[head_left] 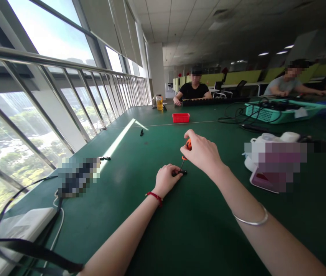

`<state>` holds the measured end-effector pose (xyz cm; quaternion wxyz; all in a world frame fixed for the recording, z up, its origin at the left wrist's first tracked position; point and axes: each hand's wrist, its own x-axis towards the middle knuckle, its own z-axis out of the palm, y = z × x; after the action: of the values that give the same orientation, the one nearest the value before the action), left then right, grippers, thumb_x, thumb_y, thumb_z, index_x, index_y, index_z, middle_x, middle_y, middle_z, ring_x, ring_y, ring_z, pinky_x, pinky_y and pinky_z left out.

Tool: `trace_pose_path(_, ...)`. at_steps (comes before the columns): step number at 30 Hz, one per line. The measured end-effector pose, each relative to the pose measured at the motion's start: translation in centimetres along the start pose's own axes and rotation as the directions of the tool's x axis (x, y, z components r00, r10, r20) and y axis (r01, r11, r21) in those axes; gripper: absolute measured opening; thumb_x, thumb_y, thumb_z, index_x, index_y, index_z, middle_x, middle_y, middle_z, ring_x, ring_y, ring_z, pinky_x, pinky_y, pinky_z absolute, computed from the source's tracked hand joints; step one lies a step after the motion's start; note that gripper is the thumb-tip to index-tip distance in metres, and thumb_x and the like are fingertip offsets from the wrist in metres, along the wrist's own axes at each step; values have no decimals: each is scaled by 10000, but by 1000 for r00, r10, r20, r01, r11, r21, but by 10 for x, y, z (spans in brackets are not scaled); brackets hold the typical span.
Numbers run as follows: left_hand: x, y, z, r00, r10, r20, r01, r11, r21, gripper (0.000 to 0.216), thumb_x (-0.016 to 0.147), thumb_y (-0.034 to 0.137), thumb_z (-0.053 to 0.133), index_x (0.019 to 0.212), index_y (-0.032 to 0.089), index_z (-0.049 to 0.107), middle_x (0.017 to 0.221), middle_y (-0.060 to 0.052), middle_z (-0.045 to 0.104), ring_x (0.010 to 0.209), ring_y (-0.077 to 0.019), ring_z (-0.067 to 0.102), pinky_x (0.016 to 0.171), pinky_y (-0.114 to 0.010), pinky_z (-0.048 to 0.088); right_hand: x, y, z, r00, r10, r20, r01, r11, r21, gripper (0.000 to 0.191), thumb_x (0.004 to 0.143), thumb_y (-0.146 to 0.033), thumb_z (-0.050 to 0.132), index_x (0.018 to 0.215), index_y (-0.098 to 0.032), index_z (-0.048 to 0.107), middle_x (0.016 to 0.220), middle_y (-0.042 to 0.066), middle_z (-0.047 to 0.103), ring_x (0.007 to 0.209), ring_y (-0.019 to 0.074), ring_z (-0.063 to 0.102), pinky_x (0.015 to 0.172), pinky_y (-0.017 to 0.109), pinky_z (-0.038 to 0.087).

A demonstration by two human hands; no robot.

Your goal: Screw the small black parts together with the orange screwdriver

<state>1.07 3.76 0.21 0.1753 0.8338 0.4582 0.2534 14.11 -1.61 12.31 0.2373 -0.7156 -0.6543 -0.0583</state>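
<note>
My right hand [201,151] is closed around the orange handle of a small screwdriver [186,150], held nearly upright with its tip down. The tip meets a small black part [181,172] lying on the green table [197,222]. My left hand [166,179] is closed on that black part and pins it to the table. A red cord circles my left wrist and a silver bangle my right forearm.
A red tray [180,117] sits farther back, two small black parts [141,132] lie to the left, and a jar [159,102] stands far off. Cables and a white device [19,226] lie near left. A teal basket [278,111] is at right. Two people sit at the far end.
</note>
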Motion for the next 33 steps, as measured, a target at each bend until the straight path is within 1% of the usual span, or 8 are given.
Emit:
trace_pose_path(3, 0, 0, 0, 1000, 0, -3, 0, 1000, 9, 100, 748, 256, 631, 811, 192, 675, 797, -9, 627, 775, -159, 555, 672, -279, 410, 0, -2, 0, 1000, 15, 20, -16, 1000, 23, 215, 839, -380, 444, 958, -225, 533, 873, 37, 660, 700, 183, 599, 530, 258, 323)
trace_pose_path(7, 0, 0, 2, 1000, 9, -9, -9, 1000, 13, 105, 750, 254, 626, 821, 196, 676, 807, -7, 628, 774, -157, 552, 672, -277, 410, -2, -4, -3, 998, 48, 36, -46, 997, -57, 392, 896, -478, 317, 741, -223, 572, 699, 45, 631, 639, 195, 588, 524, 272, 309)
trace_pose_path(11, -1, 1, 2, 1000, -3, -12, 4, 1000, 14, 109, 749, 265, 626, 810, 192, 679, 801, -7, 631, 757, -155, 555, 649, -272, 406, -2, -4, -3, 998, 59, 20, -58, 998, -36, 205, 855, -334, 407, 926, -227, 566, 799, 48, 654, 672, 198, 598, 524, 273, 309)
trace_pose_path(13, -1, 1, 2, 1000, -3, -12, 3, 1000, 15, 108, 749, 266, 625, 807, 194, 681, 792, -6, 630, 751, -153, 556, 647, -271, 406, 0, -3, -2, 998, 63, 27, -63, 998, 0, 219, 839, -328, 425, 997, -220, 531, 854, 51, 657, 699, 202, 605, 529, 269, 316)
trace_pose_path(18, -1, 1, 2, 1000, -2, -10, 2, 1000, 9, 120, 744, 266, 630, 830, 202, 683, 799, -4, 630, 758, -153, 556, 649, -266, 409, 2, -1, -3, 992, 114, 54, -111, 993, -42, 410, 913, -459, 269, 800, -223, 585, 728, 63, 645, 680, 209, 606, 555, 280, 331)
trace_pose_path(24, -1, 2, 2, 1000, -6, -17, 6, 1000, 11, 99, 745, 268, 630, 799, 203, 681, 785, -2, 623, 758, -156, 546, 637, -265, 393, 2, -2, -1, 995, 93, 46, -93, 996, -9, 261, 837, -347, 423, 1034, -212, 529, 814, 61, 656, 676, 201, 594, 533, 271, 325)
trace_pose_path(28, 0, 1, 3, 1000, 5, -21, -5, 1000, -5, 91, 744, 265, 628, 783, 200, 679, 774, 2, 616, 745, -151, 535, 646, -266, 387, 2, -2, 8, 994, 35, 100, -41, 998, 56, 212, 868, -335, 365, 872, -215, 539, 751, 39, 635, 633, 173, 560, 505, 265, 306)
trace_pose_path(33, 0, 1, 3, 1000, 2, -17, -2, 1000, -13, 78, 739, 258, 635, 760, 194, 675, 756, 5, 610, 732, -147, 527, 644, -266, 382, 5, -1, 18, 994, -39, 103, 26, 992, 122, 223, 893, -394, 373, 831, -227, 509, 721, 9, 624, 609, 151, 541, 488, 247, 294)
